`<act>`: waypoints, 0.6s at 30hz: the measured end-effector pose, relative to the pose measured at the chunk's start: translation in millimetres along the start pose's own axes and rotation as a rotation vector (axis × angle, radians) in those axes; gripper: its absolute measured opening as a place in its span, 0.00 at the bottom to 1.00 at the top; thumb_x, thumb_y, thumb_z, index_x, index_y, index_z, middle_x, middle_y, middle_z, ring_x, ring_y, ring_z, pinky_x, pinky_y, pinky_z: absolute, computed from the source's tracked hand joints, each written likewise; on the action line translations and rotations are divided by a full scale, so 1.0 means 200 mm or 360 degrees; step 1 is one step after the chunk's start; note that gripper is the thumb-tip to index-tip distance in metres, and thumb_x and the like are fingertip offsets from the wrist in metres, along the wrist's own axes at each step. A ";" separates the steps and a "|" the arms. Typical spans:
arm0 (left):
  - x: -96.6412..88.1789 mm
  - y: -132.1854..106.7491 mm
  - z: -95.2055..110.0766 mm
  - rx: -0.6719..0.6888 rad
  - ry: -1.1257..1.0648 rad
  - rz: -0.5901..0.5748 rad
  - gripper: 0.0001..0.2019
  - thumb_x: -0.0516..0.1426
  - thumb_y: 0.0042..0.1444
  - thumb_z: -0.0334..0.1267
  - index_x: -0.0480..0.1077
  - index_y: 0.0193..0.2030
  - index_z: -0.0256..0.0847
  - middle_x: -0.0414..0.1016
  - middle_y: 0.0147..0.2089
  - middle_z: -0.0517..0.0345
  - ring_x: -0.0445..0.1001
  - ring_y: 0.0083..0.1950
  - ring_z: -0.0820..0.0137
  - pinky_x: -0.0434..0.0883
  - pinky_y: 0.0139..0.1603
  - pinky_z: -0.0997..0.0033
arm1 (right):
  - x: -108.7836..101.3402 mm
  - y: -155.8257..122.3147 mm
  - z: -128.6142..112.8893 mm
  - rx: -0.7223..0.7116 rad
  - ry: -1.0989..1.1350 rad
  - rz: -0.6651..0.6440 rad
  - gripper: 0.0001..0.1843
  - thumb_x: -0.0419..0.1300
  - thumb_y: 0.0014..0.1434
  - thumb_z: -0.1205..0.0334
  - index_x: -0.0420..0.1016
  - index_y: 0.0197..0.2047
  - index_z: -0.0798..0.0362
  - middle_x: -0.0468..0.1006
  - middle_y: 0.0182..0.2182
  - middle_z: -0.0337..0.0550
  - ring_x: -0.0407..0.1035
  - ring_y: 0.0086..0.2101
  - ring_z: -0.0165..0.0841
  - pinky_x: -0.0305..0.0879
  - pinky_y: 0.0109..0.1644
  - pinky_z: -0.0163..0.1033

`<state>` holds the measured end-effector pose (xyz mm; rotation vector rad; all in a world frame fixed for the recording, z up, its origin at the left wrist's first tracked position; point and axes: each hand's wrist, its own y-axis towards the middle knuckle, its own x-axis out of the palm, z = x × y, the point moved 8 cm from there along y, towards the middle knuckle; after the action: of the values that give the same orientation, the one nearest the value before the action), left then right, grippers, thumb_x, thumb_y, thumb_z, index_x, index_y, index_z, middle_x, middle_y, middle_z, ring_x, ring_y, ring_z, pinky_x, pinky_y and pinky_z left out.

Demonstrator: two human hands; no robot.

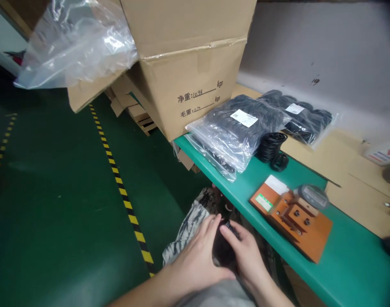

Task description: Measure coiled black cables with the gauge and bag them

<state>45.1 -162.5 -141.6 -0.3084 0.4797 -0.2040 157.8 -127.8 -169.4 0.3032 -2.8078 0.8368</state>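
Note:
My left hand (203, 251) and my right hand (244, 247) are together above my lap, just off the near edge of the bench. Between them they grip a dark bundle (223, 247), which looks like black rubber rings; the fingers cover much of it. My right thumb presses on its top, while my left fingers curve around its far side. On the green mat (246, 187) sits a similar coil of black rings (270, 147) with a smaller loop (279, 162) beside it. Nearer stands an orange gauge fixture (293, 221) with a round digital dial (311, 196).
Clear plastic bags of black rings (242, 115) with white labels lie along the bench. A large cardboard box (195, 76) stands at its far end, with a plastic bag (82, 47) hanging over a flap. Yellow-black tape (124, 194) marks the green floor.

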 end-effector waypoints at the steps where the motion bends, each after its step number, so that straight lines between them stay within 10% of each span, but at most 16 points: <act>1: -0.01 0.00 0.01 0.0068 0.0043 0.0053 0.56 0.72 0.36 0.42 0.49 0.72 0.40 0.48 0.74 0.41 0.48 0.73 0.48 0.54 0.70 0.45 | 0.02 0.01 0.00 0.0026 0.0108 0.0000 0.23 0.72 0.49 0.47 0.80 0.44 0.54 0.82 0.38 0.45 0.75 0.39 0.42 0.69 0.46 0.42; 8: -0.11 0.03 0.11 0.0389 0.0212 0.0358 0.34 0.63 0.44 0.32 0.62 0.61 0.40 0.71 0.57 0.45 0.69 0.59 0.55 0.68 0.62 0.55 | 0.09 0.03 -0.02 0.0082 0.0240 -0.0060 0.20 0.68 0.53 0.45 0.79 0.37 0.55 0.80 0.34 0.43 0.73 0.37 0.39 0.69 0.41 0.39; 18: -0.10 0.04 0.11 0.0429 0.0200 0.0309 0.35 0.64 0.44 0.34 0.62 0.62 0.39 0.71 0.58 0.46 0.70 0.59 0.55 0.67 0.62 0.56 | 0.06 0.07 -0.04 -0.0087 -0.0045 -0.0053 0.21 0.71 0.50 0.46 0.78 0.40 0.53 0.79 0.35 0.40 0.71 0.39 0.37 0.66 0.45 0.38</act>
<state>39.9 -145.4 -116.8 0.0151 0.5954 -0.0970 145.0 -113.8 -166.3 0.3546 -2.8382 0.7531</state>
